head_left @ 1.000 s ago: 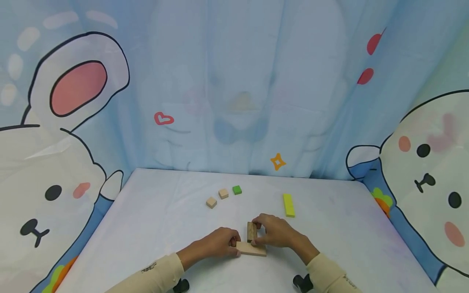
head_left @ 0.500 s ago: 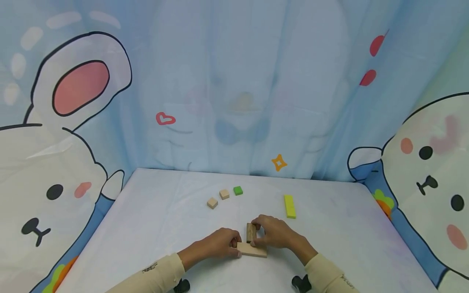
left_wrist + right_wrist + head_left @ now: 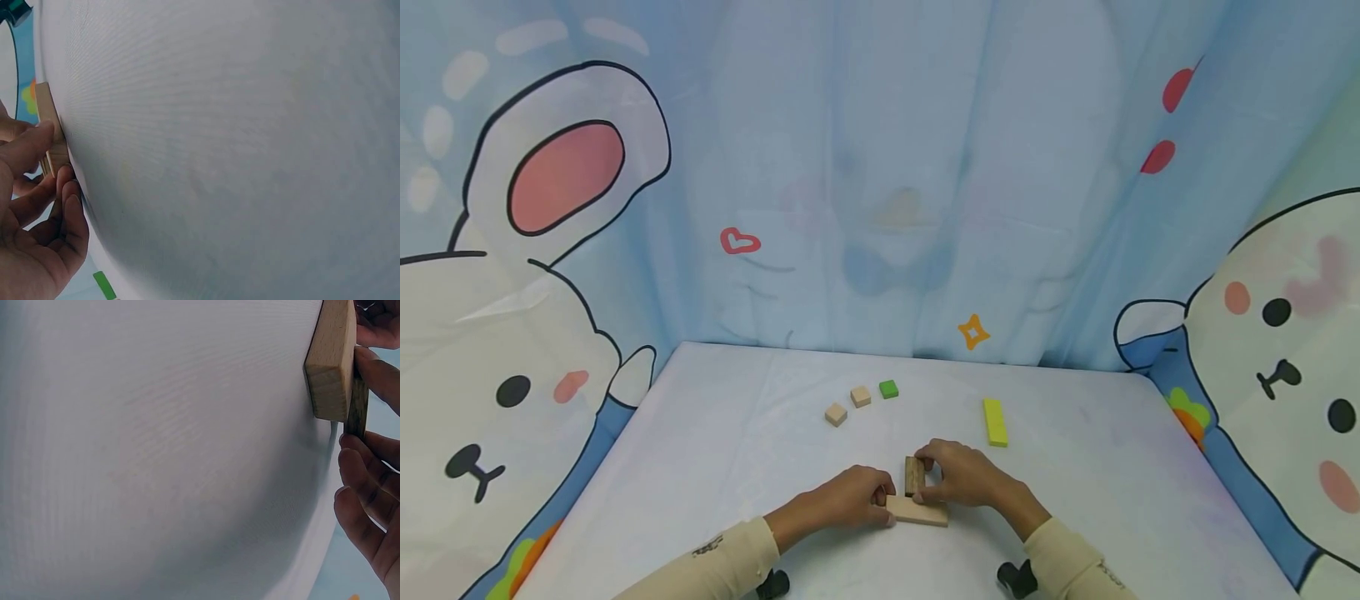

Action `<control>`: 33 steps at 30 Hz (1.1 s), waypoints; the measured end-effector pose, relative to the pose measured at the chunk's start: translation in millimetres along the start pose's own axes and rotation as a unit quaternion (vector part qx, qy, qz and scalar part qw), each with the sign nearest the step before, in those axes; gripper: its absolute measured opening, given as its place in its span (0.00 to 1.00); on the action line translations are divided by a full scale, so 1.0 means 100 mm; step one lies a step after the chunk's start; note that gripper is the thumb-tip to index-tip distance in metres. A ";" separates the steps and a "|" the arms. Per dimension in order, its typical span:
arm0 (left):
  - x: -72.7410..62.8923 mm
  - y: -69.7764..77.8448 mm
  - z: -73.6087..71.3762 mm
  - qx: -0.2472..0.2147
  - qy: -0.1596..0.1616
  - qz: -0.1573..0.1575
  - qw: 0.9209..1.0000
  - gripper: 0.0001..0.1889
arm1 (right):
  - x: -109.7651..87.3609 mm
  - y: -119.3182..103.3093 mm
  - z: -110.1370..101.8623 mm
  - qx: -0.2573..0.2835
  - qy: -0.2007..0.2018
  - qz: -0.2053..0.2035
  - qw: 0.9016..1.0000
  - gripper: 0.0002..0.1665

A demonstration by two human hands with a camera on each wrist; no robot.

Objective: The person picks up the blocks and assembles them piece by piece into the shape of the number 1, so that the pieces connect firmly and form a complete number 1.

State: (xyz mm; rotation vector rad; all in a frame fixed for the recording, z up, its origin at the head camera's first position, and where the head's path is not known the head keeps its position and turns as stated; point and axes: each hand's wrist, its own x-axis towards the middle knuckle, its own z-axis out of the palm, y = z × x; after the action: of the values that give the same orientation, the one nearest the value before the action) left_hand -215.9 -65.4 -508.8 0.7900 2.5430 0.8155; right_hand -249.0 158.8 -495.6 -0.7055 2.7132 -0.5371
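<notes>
A pale wooden block (image 3: pixel 917 511), long and flat, lies on the white-covered table in front of the person. My left hand (image 3: pixel 852 496) pinches its left end between thumb and fingers. In the right wrist view the block's (image 3: pixel 330 390) bare near end faces the camera. A shorter, darker wooden block (image 3: pixel 914 477) with visible grain is set against the far side of the pale one, pointing away from the person. My right hand (image 3: pixel 962 475) holds it with the thumb at the near end and the fingers at the far end.
Two small natural wooden cubes (image 3: pixel 836 414) and a green block (image 3: pixel 889 389) sit farther back on the table (image 3: pixel 737 433). A long yellow block (image 3: pixel 996 422) lies back right. Behind the table hangs a blue cartoon curtain (image 3: pixel 895 167).
</notes>
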 end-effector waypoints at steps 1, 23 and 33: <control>0.00 0.00 0.00 -0.002 -0.001 -0.001 1.000 0.13 | 0.00 0.00 0.00 0.000 0.000 -0.001 1.000 0.39; 0.00 0.00 0.00 -0.005 0.001 -0.004 1.000 0.13 | 0.06 0.06 -0.01 0.035 -0.039 -0.010 0.999 0.37; 0.02 -0.03 0.02 -0.014 0.002 -0.001 1.000 0.14 | 0.06 0.05 -0.01 0.049 -0.040 -0.012 0.998 0.36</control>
State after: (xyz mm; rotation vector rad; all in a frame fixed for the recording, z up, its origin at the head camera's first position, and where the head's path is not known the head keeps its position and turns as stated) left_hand -217.6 -65.7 -512.3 0.7775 2.5300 0.8497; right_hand -257.0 160.2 -497.6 -0.7179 2.5879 -0.6285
